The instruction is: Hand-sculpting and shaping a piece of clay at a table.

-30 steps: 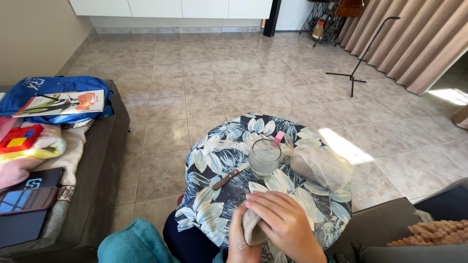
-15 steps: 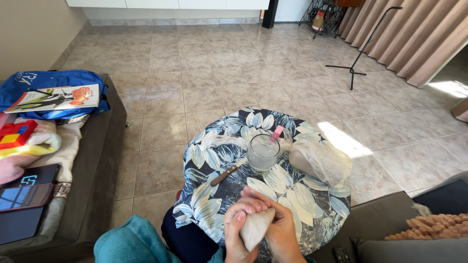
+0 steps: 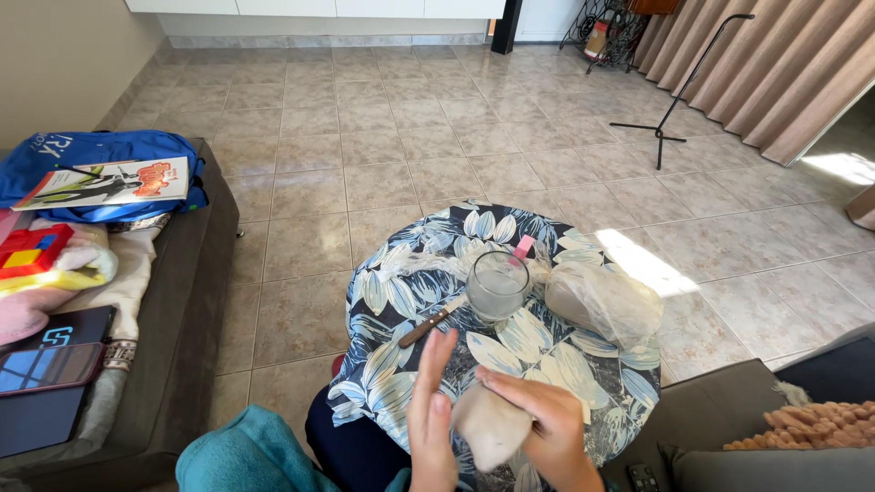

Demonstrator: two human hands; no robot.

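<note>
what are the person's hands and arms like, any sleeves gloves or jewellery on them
Both are bare: the left hand and the right hand wear no gloves, and no rings or watch can be seen. No sleeve shows on the short stretch of wrist in view at the bottom edge; the arms beyond are out of frame. Nails look short and unpainted.

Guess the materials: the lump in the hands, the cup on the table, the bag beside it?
Lump: looks like clay or dough; matte, grey-beige, smooth and rounded, cupped in the right hand with the left hand flat against it.
Cup: clear glass or hard plastic; see-through wall, pale cloudy contents.
Bag: thin clear plastic film; crinkled, glossy highlights, over a pale mass.
</note>
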